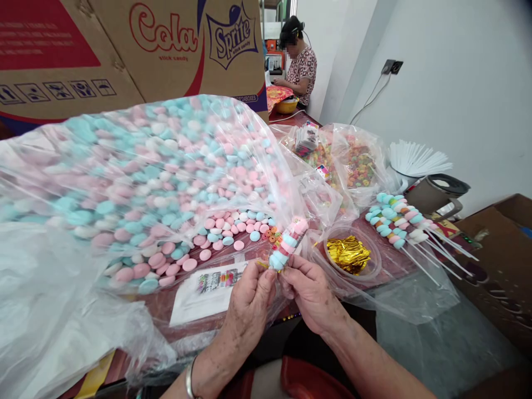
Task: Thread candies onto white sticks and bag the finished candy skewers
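A candy skewer of pink, blue and white pieces, seemingly in a clear wrapper, leans upward between my two hands. My left hand pinches its lower end, where a bit of gold twist tie shows. My right hand closes on the same end from the other side, fingers pressed together. Just below the skewer, clear film partly hides between the hands. To the right, a round plastic tub holds gold twist ties. Close to my left hand lie printed white bags.
A big clear bag of pastel candies spills loose pieces on the left. Finished-looking candy skewers lie at right beside a mug and white sticks. Behind are bagged candy rings, a carton and a seated person.
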Demonstrator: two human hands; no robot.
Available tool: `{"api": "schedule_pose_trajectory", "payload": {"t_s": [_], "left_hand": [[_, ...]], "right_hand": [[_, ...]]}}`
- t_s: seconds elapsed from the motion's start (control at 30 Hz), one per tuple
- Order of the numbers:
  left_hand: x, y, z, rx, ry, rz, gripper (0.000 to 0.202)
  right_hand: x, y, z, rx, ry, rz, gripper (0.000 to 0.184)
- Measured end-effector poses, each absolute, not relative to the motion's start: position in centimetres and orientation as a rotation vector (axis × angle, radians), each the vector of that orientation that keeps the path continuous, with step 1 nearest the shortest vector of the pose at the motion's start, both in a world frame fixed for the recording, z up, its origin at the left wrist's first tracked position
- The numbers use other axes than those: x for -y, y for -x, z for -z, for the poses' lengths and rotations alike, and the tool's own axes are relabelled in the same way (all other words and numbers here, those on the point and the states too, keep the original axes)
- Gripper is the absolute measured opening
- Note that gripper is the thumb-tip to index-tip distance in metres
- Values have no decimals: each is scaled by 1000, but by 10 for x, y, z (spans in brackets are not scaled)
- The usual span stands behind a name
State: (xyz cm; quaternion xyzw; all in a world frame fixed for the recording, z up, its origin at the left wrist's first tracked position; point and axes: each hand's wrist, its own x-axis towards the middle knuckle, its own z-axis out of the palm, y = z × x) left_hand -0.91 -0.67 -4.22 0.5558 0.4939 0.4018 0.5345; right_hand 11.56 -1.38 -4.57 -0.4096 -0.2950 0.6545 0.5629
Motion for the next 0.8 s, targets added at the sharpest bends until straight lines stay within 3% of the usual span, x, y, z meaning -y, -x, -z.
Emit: {"api": "schedule_pose_trajectory", "payload": {"t_s": [0.1, 0.27, 0.33, 0.6, 0.8], "left_hand": [[4, 9, 37, -1170, -1270, -977, 24], [-11, 11, 23, -1269, -1328, -829, 31], [-19, 13, 18, -1276, -1401, -760, 34], [-39, 21, -15, -1051, -1699, -462, 16], [-51, 30, -19, -938, -1685, -333, 15]], "right_hand": [[15, -120, 47, 1060, 1113, -1289, 12], [13, -131, 42, 1916, 1239, -75, 21], [10, -136, 36, 2105, 1166, 191, 24], [-13, -160, 1, 2469, 774, 334, 33], [-17, -154, -23, 2716, 704, 313, 26]]}}
